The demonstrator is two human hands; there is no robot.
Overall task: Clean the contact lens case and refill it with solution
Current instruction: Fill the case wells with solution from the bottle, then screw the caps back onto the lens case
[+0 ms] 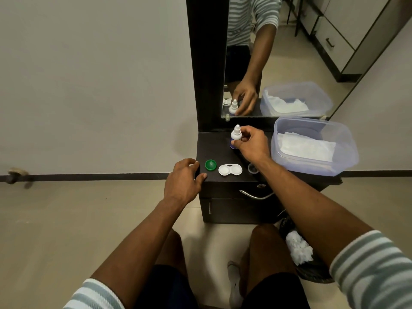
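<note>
Dark wood-look cabinet top (223,150) carries everything. Right hand (252,144) grips the small white solution bottle (235,136), thumb and fingers curled round its body; bottle upright, nozzle cap on top, base on or just above the cabinet top — can't tell which, the hand hides the bottom. A bluish-purple band shows at the bottle's lower part just under the thumb.

Left hand (184,179) rests on the near-left corner of the cabinet top, fingers loosely curled over the edge, thumb lying flat on the surface, holding nothing.

Just beside the left thumb, to its right: green cap (210,165), lying open side up. Next along, between the two hands: white contact lens case (230,170), both wells uncovered, flat on the top, not touched by either hand. Under the right forearm, partly hidden: a small clear round cap (252,168), probably the second lid.

Beyond the right hand, on its right: clear plastic tub (347,139) with white tissue (307,147) inside, sitting on the cabinet top. Behind the right hand: mirror (289,52) reflecting hand, bottle and tub. Below the right forearm on the floor: crumpled white tissue (298,248) in a dark bin (316,276). Striped sleeves pushed up on both arms.
</note>
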